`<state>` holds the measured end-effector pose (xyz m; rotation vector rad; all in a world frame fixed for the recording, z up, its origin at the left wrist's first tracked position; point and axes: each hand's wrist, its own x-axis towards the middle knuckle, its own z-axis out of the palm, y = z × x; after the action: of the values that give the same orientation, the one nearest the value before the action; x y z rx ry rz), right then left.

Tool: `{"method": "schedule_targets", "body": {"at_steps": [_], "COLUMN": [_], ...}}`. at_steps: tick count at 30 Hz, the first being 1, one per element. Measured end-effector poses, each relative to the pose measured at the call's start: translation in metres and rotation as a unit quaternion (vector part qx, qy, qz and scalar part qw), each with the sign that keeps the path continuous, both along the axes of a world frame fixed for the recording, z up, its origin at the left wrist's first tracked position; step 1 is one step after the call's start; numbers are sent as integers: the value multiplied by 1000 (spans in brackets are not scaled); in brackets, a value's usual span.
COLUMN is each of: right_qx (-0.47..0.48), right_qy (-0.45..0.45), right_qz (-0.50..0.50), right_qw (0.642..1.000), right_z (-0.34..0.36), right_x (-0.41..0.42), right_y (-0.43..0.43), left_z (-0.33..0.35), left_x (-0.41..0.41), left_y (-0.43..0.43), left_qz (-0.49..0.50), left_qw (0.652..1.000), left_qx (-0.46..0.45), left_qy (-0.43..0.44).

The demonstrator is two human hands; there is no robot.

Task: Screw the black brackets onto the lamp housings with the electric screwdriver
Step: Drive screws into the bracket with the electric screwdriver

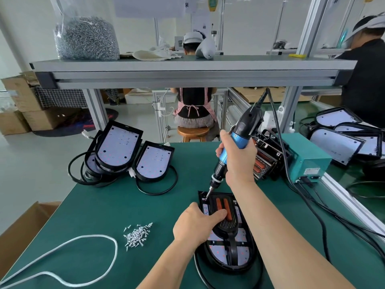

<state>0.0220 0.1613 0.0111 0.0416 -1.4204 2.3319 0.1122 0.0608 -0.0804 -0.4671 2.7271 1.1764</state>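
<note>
Left hand clamps black bracket onto lamp housing, right hand grips screwdriver (bag holds screws).

Head-worn wide view, forward-down, close over green worktable.

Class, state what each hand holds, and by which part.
The right hand grips the electric screwdriver round its blue body. The left hand holds the black bracket down on the lamp housing, thumb across its middle.

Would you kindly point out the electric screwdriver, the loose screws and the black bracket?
electric screwdriver [241,139]: head view, blue body.
loose screws [136,235]: head view, pile's middle.
black bracket [229,226]: head view, perforated centre.
</note>
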Motion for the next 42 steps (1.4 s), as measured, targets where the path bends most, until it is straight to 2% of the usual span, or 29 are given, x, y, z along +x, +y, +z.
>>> {"method": "schedule_targets", "body": {"at_steps": [14, 34, 42], "right_qx": [74, 105, 143], "right_qy": [47, 51, 88], "right_qz": [83, 54, 119], "right_qw": [993, 992, 979], "right_z": [1, -10, -8], "right_x": [0, 1, 12], "right_y": [-9, -14, -21], "left_z": [2, 7, 6], "left_x": [0, 7, 6], "left_y": [0, 0, 1], "left_qz": [2, 12, 16], "left_qw": [1000, 997, 999], "left_qx": [-7, 75, 40], "left_qy": [-1, 23, 14]}}
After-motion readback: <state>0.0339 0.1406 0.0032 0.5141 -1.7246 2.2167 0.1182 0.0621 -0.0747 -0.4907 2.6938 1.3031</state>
